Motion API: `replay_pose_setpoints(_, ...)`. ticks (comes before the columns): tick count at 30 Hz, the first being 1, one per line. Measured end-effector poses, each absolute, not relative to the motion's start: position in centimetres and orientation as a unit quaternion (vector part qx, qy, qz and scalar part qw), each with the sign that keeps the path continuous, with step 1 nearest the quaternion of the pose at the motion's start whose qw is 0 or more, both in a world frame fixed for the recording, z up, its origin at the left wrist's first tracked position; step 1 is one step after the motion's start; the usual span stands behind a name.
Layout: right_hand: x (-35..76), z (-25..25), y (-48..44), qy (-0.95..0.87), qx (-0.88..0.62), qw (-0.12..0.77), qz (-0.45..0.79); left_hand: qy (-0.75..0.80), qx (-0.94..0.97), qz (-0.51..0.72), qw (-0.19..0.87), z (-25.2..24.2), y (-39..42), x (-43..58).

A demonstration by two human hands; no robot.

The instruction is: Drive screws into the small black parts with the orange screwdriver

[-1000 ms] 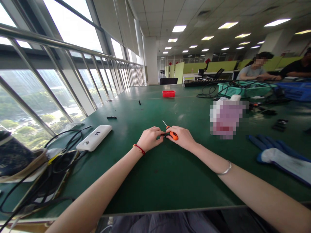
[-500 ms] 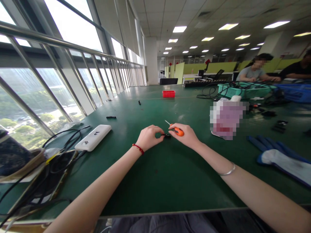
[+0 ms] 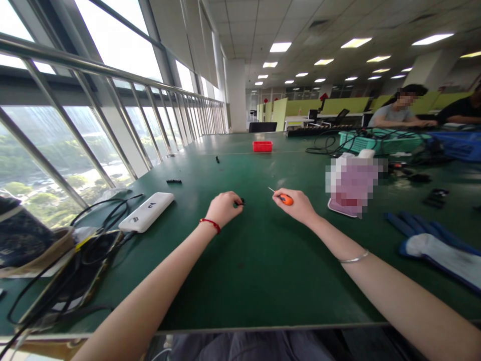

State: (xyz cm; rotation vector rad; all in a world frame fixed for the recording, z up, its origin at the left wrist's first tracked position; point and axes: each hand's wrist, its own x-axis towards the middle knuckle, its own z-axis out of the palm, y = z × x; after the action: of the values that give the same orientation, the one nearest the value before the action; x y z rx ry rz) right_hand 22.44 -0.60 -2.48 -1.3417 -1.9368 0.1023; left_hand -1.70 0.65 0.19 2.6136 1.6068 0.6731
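My left hand [image 3: 225, 208] pinches a small black part [image 3: 239, 202] just above the green table [image 3: 255, 281]; most of the part is hidden by the fingers. In my right hand [image 3: 296, 204] is a screwdriver [image 3: 286, 199] with an orange handle, its thin metal shaft pointing up and to the left. A stretch of tabletop separates the two hands. Beyond them on the left lie a black strip-shaped piece [image 3: 174, 181] and a smaller black piece [image 3: 217, 159]. Farther back stands a red plastic basket [image 3: 262, 146].
A white power bank [image 3: 147, 212] with black cables lies left, near a phone-like dark item [image 3: 84, 273]. On the right are a blurred-out pink package [image 3: 355, 185], a blue-and-white glove [image 3: 439, 248], and a green basket [image 3: 387, 143] with cables. Two people sit at the far right.
My hands have moved apart: the left went left with the black part, the right went right with the screwdriver. The view has shifted slightly.
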Motion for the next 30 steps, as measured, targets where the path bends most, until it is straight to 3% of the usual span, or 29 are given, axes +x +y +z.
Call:
replay_pose_setpoints(4,22.4,-2.5,-0.7,-0.769,-0.521,0.368,0.043,0.701,0.688,0.176,-0.071,2.8,1.8,-7.0)
replay_pose_setpoints(9,22.2,-2.6,-0.7,-0.782,-0.513,0.349,0.049,0.791,0.592,0.139,-0.065,3.5,2.5,-11.6)
replay_pose_setpoints(15,22.2,-2.4,-0.9,-0.788,-0.514,0.334,0.058,0.799,0.589,0.119,0.013,3.7,2.6,-13.6)
replay_pose_setpoints(30,22.2,-2.5,-0.8,-0.799,-0.508,0.316,0.064,0.808,0.579,0.099,0.047,3.6,2.9,-14.5)
